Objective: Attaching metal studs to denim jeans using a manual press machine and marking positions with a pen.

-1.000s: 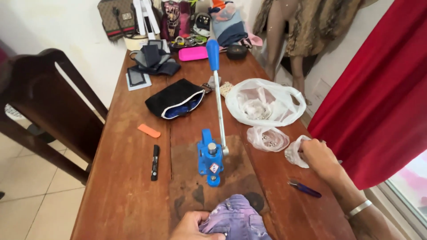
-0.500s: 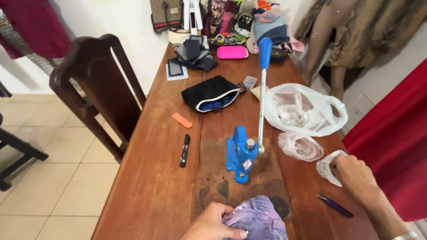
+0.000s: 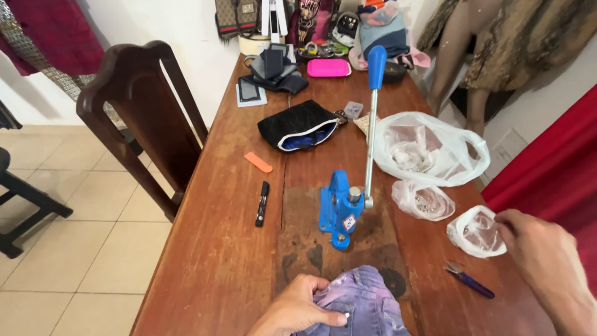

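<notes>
The left hand (image 3: pixel 295 308) pressed on purple denim fabric (image 3: pixel 364 305); the right hand (image 3: pixel 544 258) touched a small plastic bag (image 3: pixel 476 233), a blue press (image 3: pixel 341 208) between them.

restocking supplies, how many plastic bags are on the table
3: a large bag right of the press lever, a small bag just below it, and another small bag at the right hand. Clutter at the far end may hide more.

Both hands are bare: no gloves and no rings show. The left hand (image 3: pixel 297 309) shows short nails, the thumbnail pale and trimmed close, and no sleeve reaches its wrist. The right hand (image 3: pixel 540 256) runs into a bare forearm at the picture's lower corner, with no cuff or sleeve showing.
</notes>
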